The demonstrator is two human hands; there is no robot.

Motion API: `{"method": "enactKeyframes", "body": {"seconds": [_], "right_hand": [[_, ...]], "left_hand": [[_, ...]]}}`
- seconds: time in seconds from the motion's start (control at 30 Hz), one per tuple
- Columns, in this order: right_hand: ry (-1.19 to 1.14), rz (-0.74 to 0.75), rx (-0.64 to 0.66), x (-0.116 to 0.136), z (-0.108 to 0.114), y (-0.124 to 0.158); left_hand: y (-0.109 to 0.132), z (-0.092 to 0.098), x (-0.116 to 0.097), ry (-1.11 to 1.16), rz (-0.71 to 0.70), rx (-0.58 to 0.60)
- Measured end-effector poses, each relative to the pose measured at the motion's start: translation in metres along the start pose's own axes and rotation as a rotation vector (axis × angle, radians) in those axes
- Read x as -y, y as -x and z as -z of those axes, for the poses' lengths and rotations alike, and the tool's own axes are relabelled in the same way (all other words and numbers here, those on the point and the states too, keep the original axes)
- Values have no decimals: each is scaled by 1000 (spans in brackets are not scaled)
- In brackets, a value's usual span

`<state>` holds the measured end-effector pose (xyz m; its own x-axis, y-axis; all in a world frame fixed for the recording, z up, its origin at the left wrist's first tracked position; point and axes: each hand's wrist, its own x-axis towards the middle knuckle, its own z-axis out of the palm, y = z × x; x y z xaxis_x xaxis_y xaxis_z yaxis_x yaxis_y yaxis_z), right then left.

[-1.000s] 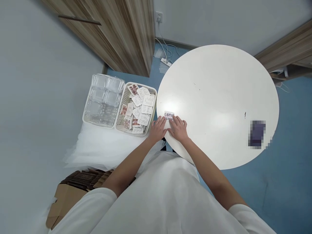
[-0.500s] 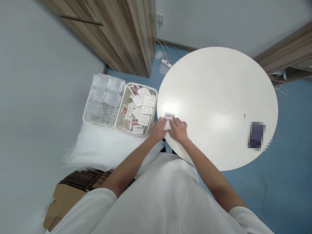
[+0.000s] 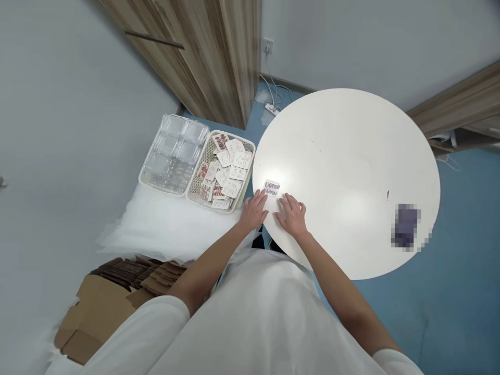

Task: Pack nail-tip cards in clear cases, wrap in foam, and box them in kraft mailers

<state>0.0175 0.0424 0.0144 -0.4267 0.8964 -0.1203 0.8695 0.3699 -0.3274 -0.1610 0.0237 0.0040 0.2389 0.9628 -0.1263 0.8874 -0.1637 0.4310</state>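
Note:
A small white card with two rows of shiny oval pieces, which look like press-on nails (image 3: 272,186), lies flat near the left edge of the round white table (image 3: 351,140). My left hand (image 3: 253,211) rests at the table's edge, its fingertips at the card's lower left corner and its fingers extended. Just to the right of the card, my right hand (image 3: 292,216) is open with its fingers spread, apart from the card and holding nothing. Left of the table, a white basket (image 3: 190,192) holds many similar cards, some with reddish-brown pieces face up, others showing printed text.
A second basket (image 3: 144,178) holds clear plastic trays (image 3: 172,151). White wrapping sheets (image 3: 167,221) and flattened cardboard boxes (image 3: 97,307) lie at the lower left. A blurred-out dark item (image 3: 406,226) is on the table's right. A power strip (image 3: 271,109) lies on the floor.
My right hand has lifted off the card and shifted right, its fingers spreading. The left hand stays at the card's corner. The whole view has tilted slightly.

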Motion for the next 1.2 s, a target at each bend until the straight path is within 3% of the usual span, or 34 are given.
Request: {"method": "enactKeyframes", "body": {"seconds": [0.23,0.4,0.57,0.77,1.0,1.2], "right_hand": [[-25,61,-60,-28,13,41],[-65,172,-57,-40,12,66],[-77,247,-43,-33,9,82],[-132,384,-41,10,8,70],[-218,513,-4,92,5,29],[-330,529,54,145,10,5]], "left_hand": [[36,1,-30,-2,150,-119],[89,-7,-55,-37,319,-169],[143,-3,-57,-55,447,-206],[178,29,-39,-24,533,-265],[210,87,7,88,365,-135],[225,123,49,110,356,-172]]}}
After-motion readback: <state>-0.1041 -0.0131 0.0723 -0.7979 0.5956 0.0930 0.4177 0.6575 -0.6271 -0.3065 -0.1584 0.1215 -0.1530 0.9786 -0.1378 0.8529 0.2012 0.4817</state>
